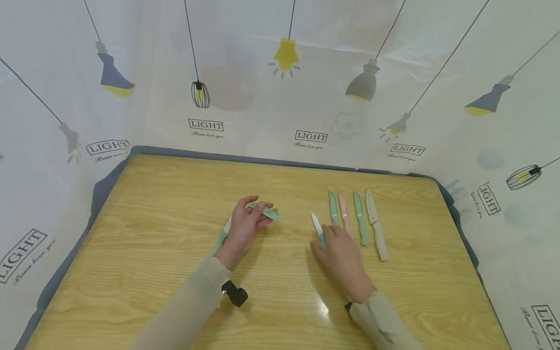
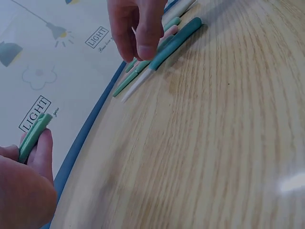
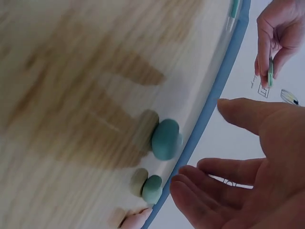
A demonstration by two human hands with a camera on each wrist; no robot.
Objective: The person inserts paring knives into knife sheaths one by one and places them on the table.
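My left hand (image 1: pixel 242 223) pinches a light green blade sheath (image 1: pixel 264 211) between thumb and fingers, raised over the table. Partly hidden behind that wrist, a knife with a green handle (image 1: pixel 219 241) and white blade lies on the wood. Over on the right, my right hand (image 1: pixel 343 257) hovers above a teal-handled paring knife (image 2: pixel 177 44), whose bare white blade (image 1: pixel 316 222) points away from me. In the right wrist view its thumb (image 3: pixel 243 112) and fingers are spread, apart from the handle's rounded end (image 3: pixel 166 139).
Beyond the right hand lie several sheathed knives in a row: a green one (image 1: pixel 333 204), a pink one (image 1: pixel 343 204), another green one (image 1: pixel 360 218) and a larger cream one (image 1: pixel 377 228). Printed sheeting (image 1: pixel 262 116) surrounds the wooden table (image 1: pixel 175 194) at the back and sides.
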